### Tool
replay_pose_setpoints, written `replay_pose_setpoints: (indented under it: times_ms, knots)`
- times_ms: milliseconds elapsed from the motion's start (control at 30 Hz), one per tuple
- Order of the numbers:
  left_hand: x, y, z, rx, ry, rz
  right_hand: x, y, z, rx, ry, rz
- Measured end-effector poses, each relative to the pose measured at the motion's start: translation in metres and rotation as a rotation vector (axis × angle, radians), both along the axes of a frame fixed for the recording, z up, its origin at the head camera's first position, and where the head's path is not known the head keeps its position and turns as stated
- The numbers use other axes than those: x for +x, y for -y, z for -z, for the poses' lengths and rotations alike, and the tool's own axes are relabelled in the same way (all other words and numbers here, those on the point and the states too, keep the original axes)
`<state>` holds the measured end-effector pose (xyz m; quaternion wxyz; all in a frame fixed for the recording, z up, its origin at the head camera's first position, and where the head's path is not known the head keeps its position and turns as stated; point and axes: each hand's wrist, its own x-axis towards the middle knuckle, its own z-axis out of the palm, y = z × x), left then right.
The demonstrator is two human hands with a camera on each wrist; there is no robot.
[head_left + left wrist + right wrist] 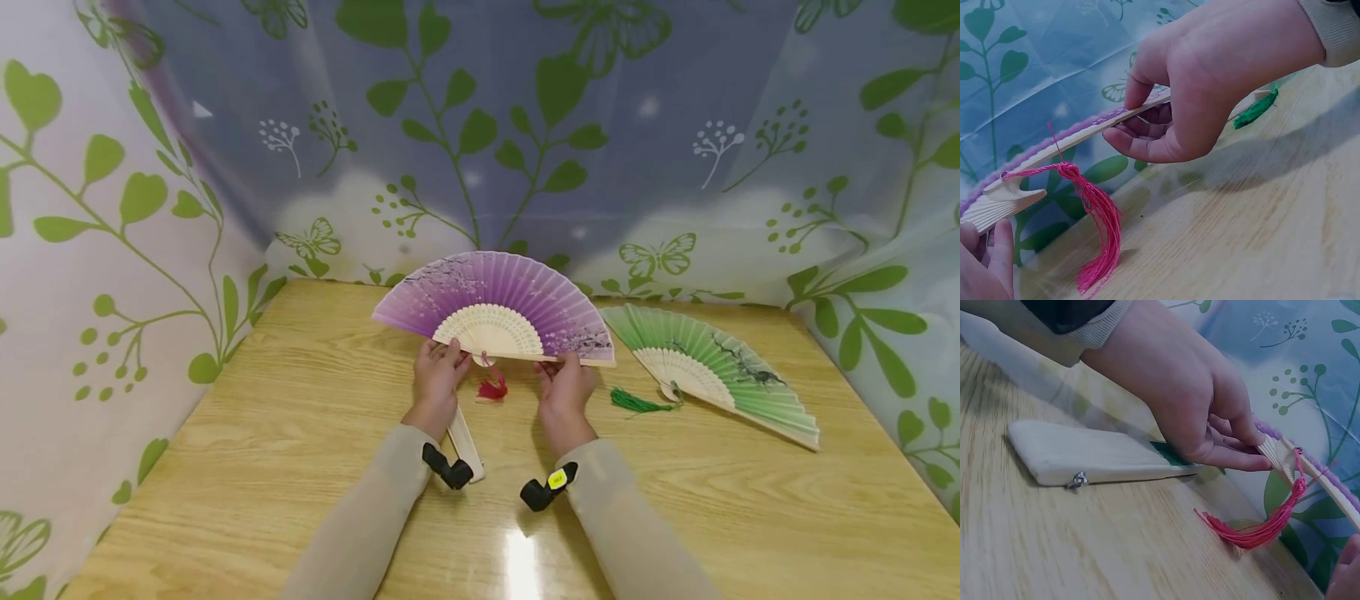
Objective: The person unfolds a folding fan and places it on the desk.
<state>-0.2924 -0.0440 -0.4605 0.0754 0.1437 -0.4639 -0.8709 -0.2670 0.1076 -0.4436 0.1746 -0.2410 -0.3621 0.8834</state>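
Note:
A spread purple folding fan (517, 292) with pale pierced ribs is held up over the table, its arc toward the back wall. My left hand (437, 387) pinches the rib ends beside the pivot, thumb on top and fingers beneath. Along the lower edge, my right hand (566, 404) pinches the outer stick, as the left wrist view shows of the same hand (1194, 87). From the pivot hangs a pinkish-red tassel (1260, 528), between the two hands. A folded fan (1097, 453) with cream sticks and a bit of dark green lies under my left forearm.
An open green folding fan (750, 379) lies on the right of the wooden table (262, 450), its green tassel (637, 401) stretched leftward. Leaf-patterned cloth (480, 150) hangs behind the table and at both sides. Black wrist cameras are strapped at both cuffs.

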Motion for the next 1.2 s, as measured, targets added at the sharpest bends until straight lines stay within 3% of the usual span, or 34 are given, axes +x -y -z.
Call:
replay_pose_setpoints:
  times_ms: [500,800,933,1200]
  knots:
    - [-0.011,-0.008,-0.006,-0.075,0.006,0.106,0.02,-0.012,0.001,-0.122,0.024,-0.013]
    - [-0.004,-0.027,-0.007,-0.07,0.011,0.144,0.025,-0.04,0.001,-0.077,0.052,-0.061]
    - [0.002,-0.033,-0.005,-0.1,0.027,0.157,0.026,-0.052,0.002,-0.063,0.084,-0.108]
    - [0.006,-0.035,0.0,-0.127,0.049,0.174,0.028,-0.069,-0.002,-0.088,0.152,-0.294]
